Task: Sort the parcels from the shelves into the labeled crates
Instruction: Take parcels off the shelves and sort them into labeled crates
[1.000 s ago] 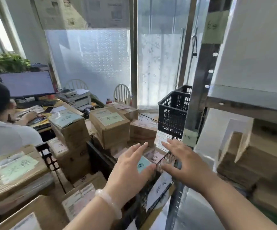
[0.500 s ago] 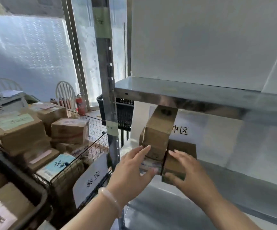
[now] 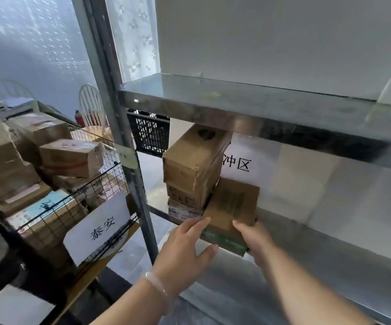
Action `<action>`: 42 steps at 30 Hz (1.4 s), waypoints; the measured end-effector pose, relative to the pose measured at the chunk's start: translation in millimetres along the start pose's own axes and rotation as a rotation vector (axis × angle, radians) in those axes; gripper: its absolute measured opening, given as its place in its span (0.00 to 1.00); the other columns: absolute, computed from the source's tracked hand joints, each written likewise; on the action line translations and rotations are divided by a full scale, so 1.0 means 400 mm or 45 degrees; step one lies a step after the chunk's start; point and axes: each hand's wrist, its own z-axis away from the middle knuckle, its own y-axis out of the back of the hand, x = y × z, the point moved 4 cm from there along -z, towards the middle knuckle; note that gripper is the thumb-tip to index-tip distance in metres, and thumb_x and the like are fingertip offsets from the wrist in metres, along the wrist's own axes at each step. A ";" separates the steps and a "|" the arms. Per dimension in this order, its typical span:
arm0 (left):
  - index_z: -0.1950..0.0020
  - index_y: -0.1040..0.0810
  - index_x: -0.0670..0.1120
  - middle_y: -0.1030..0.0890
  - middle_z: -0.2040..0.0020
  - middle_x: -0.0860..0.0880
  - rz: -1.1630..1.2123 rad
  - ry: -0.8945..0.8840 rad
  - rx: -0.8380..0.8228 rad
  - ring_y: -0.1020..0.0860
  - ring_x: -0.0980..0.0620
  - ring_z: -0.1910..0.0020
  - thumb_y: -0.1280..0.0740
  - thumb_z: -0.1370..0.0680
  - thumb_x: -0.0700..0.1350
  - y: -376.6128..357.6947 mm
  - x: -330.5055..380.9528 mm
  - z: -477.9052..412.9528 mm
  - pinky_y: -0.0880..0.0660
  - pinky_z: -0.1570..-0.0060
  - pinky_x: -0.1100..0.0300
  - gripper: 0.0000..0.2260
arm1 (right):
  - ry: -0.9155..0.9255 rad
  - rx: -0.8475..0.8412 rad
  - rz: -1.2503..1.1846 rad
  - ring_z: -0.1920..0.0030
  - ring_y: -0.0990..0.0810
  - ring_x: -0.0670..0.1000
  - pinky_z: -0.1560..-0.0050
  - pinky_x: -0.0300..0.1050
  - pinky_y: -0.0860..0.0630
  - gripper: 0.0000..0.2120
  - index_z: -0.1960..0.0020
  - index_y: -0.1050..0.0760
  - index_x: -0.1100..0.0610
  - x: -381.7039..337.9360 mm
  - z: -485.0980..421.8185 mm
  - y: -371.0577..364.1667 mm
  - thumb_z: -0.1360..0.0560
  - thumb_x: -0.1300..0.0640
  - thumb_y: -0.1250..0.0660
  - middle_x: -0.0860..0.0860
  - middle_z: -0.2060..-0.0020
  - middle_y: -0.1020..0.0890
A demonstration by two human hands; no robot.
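Figure: taking a box from the lower shelf, seen from beside the rack.

The box (image 3: 233,202) sits at the front of the shelf (image 3: 330,254), its left side touching a stack (image 3: 192,165) of three others. The right hand (image 3: 256,240) grasps its right front corner, thumb on the near face and fingers wrapped round the side, so this hand takes the load. The left hand (image 3: 185,252) lies flat against the left face with fingers (image 3: 197,225) straight and released, thumb below the green bottom edge. It probably steadies the box and keeps the stack from being dragged along (the two rub together). Whether the box has cleared the shelf cannot be told.

Left of the rack post stands a wire crate (image 3: 110,184), part full of parcels, with a paper label (image 3: 99,228) on its front. The print on the box is too blurred to show which crate it belongs in.
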 end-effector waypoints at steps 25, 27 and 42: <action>0.21 0.49 0.60 0.39 0.31 0.55 0.622 0.235 -0.104 0.35 0.57 0.38 0.26 0.32 0.63 -0.217 0.184 -0.020 0.35 0.36 0.64 0.47 | 0.631 0.046 -0.109 0.39 0.26 0.39 0.40 0.37 0.29 0.19 0.34 0.31 0.38 0.079 0.249 0.317 0.22 0.49 0.34 0.45 0.33 0.26; 0.21 0.52 0.59 0.43 0.30 0.53 0.608 0.231 -0.154 0.38 0.57 0.37 0.27 0.38 0.71 -0.211 0.210 -0.022 0.39 0.36 0.64 0.54 | 0.664 0.068 -0.117 0.40 0.25 0.40 0.40 0.38 0.27 0.21 0.36 0.31 0.37 0.084 0.258 0.332 0.26 0.49 0.29 0.46 0.36 0.25; 0.37 0.21 0.52 0.16 0.45 0.47 1.511 0.529 -0.390 0.22 0.48 0.47 0.36 0.23 0.55 -0.244 0.253 0.032 0.29 0.41 0.46 0.17 | 0.359 -0.436 -0.588 0.34 0.23 0.53 0.36 0.63 0.27 0.28 0.28 0.33 0.37 0.107 0.235 0.367 0.27 0.38 0.35 0.46 0.32 0.24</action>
